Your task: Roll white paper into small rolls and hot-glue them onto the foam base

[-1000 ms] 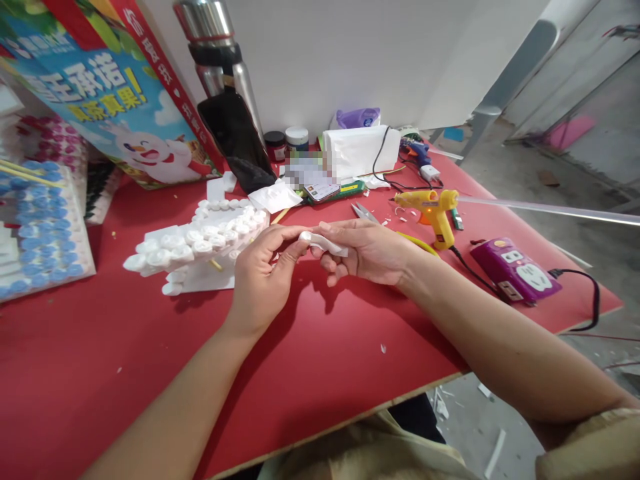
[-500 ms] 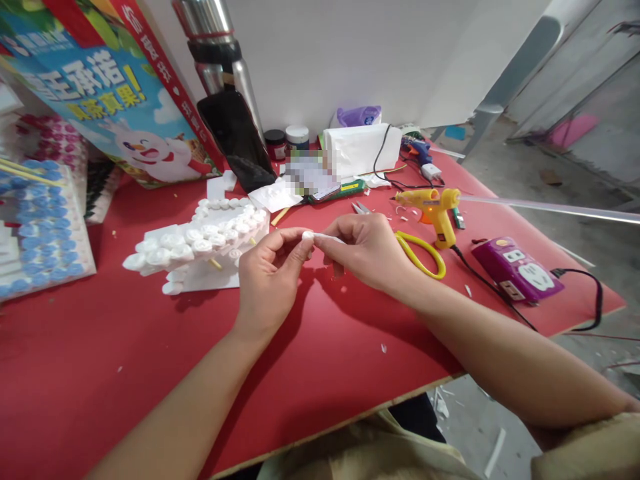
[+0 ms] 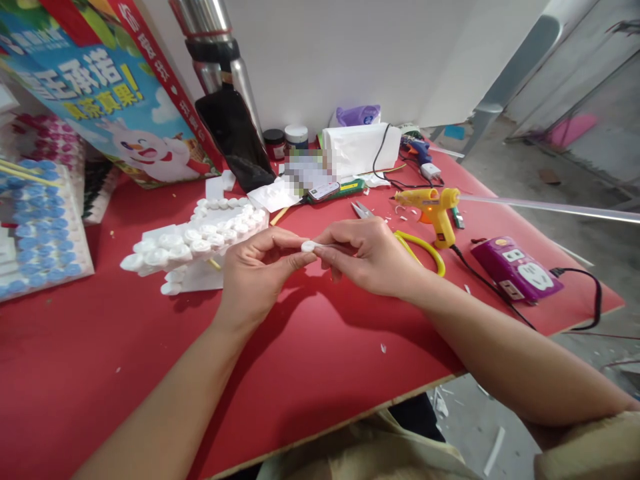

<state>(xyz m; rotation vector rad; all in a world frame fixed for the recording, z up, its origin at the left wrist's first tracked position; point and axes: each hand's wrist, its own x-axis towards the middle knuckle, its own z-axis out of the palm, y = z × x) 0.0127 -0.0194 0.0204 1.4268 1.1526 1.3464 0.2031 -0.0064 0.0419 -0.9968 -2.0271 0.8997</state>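
Note:
A small white rolled rosette (image 3: 309, 247) is pinched between both hands above the red table. My left hand (image 3: 260, 270) holds its left side with thumb and forefinger. From the right, my right hand (image 3: 363, 257) grips its other edge between thumb and fingers. Left of my hands stands a white piece covered in rows of similar white rosettes (image 3: 193, 243), with a yellow stick partly showing beneath. Behind my right hand lie scissors with yellow handles (image 3: 430, 257), their blades partly visible.
A yellow glue gun (image 3: 435, 210) with a long clear stick stands right, near a purple power socket box (image 3: 517, 270). Farther back are a phone (image 3: 235, 140) leaning on a steel flask (image 3: 215, 53), and white tissues (image 3: 363, 150). Blue rosettes on a board (image 3: 47, 227) sit left.
The loose white strip seen between my hands is now wound up or covered by my right fingers. The rosette shows its round face wider, and my left hand has shifted slightly left.

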